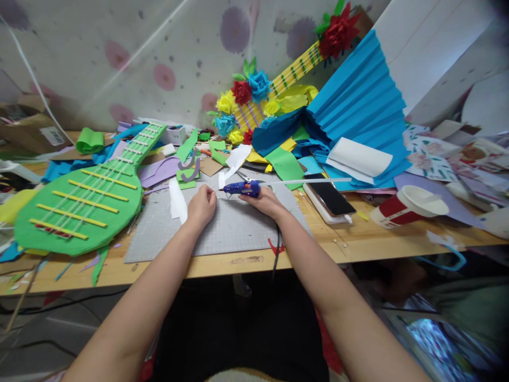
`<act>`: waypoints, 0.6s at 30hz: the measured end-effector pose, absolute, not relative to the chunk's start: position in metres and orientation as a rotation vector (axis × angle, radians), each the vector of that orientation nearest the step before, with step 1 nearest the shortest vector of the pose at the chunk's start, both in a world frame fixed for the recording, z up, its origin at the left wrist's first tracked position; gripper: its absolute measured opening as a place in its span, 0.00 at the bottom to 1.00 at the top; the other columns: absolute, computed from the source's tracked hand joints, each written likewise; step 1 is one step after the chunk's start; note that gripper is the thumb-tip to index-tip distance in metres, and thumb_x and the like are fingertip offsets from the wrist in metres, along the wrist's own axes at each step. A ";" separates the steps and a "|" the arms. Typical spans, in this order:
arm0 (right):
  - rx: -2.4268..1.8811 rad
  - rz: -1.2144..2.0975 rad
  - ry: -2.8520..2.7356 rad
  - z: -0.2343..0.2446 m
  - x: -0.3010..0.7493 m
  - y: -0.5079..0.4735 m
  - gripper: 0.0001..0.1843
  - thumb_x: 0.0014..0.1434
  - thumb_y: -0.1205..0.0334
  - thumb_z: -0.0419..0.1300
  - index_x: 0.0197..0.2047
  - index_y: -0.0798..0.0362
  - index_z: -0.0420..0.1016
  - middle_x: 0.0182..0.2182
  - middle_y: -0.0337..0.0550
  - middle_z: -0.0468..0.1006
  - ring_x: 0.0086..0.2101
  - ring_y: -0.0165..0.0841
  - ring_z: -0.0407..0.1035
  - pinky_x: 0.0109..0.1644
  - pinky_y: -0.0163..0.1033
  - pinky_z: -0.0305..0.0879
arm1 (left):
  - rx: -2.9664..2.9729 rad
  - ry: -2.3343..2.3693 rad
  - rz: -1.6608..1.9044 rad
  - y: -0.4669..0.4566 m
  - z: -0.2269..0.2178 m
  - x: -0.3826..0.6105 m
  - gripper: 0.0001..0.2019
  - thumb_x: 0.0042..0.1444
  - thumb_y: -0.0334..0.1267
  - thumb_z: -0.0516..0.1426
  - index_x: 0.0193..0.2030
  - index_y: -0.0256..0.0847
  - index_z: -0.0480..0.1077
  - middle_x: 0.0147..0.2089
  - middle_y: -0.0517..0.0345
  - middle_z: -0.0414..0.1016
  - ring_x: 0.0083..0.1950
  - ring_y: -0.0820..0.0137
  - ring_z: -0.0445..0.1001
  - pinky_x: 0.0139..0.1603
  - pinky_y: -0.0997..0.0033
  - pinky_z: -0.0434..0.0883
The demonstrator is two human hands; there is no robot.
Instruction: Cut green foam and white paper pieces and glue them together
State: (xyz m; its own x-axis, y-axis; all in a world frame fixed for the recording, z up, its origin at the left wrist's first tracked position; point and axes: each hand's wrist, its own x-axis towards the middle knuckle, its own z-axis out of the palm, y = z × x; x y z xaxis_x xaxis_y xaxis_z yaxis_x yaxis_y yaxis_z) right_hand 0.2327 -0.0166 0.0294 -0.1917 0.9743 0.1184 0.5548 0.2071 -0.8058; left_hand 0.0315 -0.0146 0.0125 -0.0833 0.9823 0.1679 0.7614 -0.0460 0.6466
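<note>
My right hand (264,201) is closed around a blue hot glue gun (240,188), held level over the grey cutting mat (159,233). The gun's nozzle points left, and a long pale glue stick (314,181) sticks out of its back end. My left hand (202,204) is just left of the nozzle, thumb and fingers pinched together. What the pinch holds is too small to make out. White paper strips (177,200) lie on the mat beside my left wrist. A dark cord (277,252) hangs over the table edge below my right forearm.
A green paper-covered stringed instrument (83,207) lies at left. Behind stand a yellow neck with paper flowers (296,69) and pleated blue paper (361,106). Green paper scraps (284,164) litter the back. At right are a phone (332,196) and a paper cup (405,207).
</note>
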 end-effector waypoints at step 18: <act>-1.410 0.788 -1.871 0.026 0.236 -0.014 0.21 0.47 0.46 0.60 0.37 0.54 0.77 0.30 0.39 0.77 0.32 0.32 0.68 0.36 0.34 0.61 | 1.878 1.892 0.832 -0.015 0.015 0.033 0.04 0.55 0.39 0.49 0.32 0.44 0.62 0.26 0.58 0.67 0.28 0.67 0.65 0.29 0.70 0.53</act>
